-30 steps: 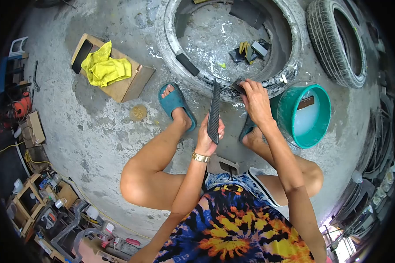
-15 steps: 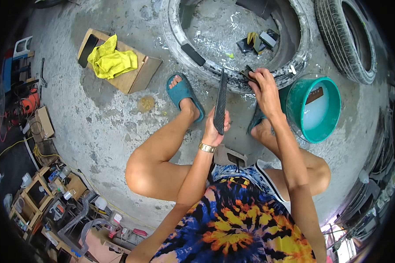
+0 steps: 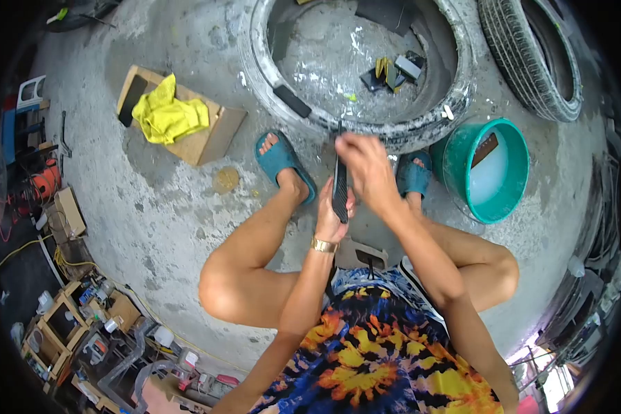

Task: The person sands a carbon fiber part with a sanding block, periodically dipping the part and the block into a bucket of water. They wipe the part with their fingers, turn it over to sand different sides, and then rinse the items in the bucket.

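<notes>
My left hand (image 3: 334, 215) grips the lower end of a narrow black strip with a woven pattern (image 3: 339, 188), held upright between my knees. My right hand (image 3: 367, 169) is at the strip's upper end, its fingers bent and close together; whatever they hold is hidden beneath them. Just beyond my hands lies a tire (image 3: 400, 143) with whitish smears. On its near rim rests a dark block (image 3: 292, 101), and a small white piece (image 3: 448, 112) sits further right.
A green bucket (image 3: 468, 172) of cloudy water, with a brown piece inside, stands right. A wooden box (image 3: 222, 134) bearing a yellow cloth (image 3: 169, 114) is at left. Small items (image 3: 396, 71) lie inside the tire. Another tire (image 3: 528, 58) is at upper right.
My right hand has moved left from beside the tire's rim to the top of the black strip, together with the dark piece it held, now hidden. The view has shifted slightly.
</notes>
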The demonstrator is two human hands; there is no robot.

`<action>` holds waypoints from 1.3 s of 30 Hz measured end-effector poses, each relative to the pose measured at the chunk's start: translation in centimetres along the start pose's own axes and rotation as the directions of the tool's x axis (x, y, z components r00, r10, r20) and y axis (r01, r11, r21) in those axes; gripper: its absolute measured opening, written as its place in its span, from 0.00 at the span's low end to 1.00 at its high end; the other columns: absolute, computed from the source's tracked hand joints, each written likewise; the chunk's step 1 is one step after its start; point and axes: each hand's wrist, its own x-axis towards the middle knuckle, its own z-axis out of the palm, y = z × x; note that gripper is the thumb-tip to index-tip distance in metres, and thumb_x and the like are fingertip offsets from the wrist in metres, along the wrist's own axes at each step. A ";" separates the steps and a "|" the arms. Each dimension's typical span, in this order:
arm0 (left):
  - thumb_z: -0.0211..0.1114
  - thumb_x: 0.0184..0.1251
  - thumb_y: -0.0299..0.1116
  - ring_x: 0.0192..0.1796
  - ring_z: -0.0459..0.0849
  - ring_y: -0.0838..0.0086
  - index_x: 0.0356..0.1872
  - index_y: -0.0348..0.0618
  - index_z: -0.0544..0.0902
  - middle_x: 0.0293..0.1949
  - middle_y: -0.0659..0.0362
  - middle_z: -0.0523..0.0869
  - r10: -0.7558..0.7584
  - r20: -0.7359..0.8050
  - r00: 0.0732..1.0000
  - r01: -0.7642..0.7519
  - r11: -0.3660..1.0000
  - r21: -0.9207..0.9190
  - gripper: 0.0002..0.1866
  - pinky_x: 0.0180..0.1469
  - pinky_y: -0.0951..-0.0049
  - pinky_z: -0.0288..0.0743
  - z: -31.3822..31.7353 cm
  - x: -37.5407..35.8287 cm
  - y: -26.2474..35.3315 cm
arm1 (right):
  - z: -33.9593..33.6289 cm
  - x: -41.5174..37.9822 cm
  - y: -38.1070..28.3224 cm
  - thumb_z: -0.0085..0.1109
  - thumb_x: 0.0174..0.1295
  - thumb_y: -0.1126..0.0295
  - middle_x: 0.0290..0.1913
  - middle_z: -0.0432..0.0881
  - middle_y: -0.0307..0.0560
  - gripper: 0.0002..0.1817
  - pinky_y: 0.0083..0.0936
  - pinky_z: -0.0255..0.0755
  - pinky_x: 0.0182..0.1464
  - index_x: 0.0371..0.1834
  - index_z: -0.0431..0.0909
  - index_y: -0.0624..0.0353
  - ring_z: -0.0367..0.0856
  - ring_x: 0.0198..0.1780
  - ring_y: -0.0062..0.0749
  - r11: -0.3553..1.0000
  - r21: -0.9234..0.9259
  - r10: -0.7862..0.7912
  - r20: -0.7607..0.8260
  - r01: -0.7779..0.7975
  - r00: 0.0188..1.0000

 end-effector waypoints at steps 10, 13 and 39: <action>0.46 0.78 0.43 0.30 0.80 0.79 0.51 0.46 0.75 0.33 0.63 0.80 0.008 0.352 0.936 0.060 0.982 -0.182 0.15 0.28 0.80 0.71 -3.4 1.7 0.1 | 1.6 0.6 1.0 0.55 0.55 0.76 0.53 0.77 0.52 0.21 0.42 0.69 0.53 0.55 0.76 0.56 0.75 0.53 0.49 0.999 0.048 0.010 -0.129 -0.004 0.992; 0.53 0.75 0.44 0.53 0.80 0.70 0.52 0.47 0.76 0.54 0.57 0.80 -0.091 -0.016 0.996 0.088 0.989 -0.120 0.15 0.56 0.66 0.78 -1.5 0.3 0.1 | 0.8 -3.4 -2.2 0.55 0.54 0.76 0.53 0.78 0.52 0.20 0.41 0.69 0.55 0.53 0.78 0.55 0.76 0.53 0.49 0.995 0.071 -0.060 -0.073 0.066 0.995; 0.51 0.73 0.32 0.19 0.69 0.79 0.38 0.43 0.74 0.21 0.61 0.74 -0.054 0.075 0.996 0.057 0.997 -0.048 0.06 0.20 0.79 0.60 -0.6 0.1 1.0 | 3.2 1.2 1.8 0.57 0.58 0.79 0.51 0.78 0.55 0.18 0.41 0.69 0.54 0.53 0.79 0.58 0.75 0.51 0.52 0.981 0.128 0.165 -0.182 -0.143 0.969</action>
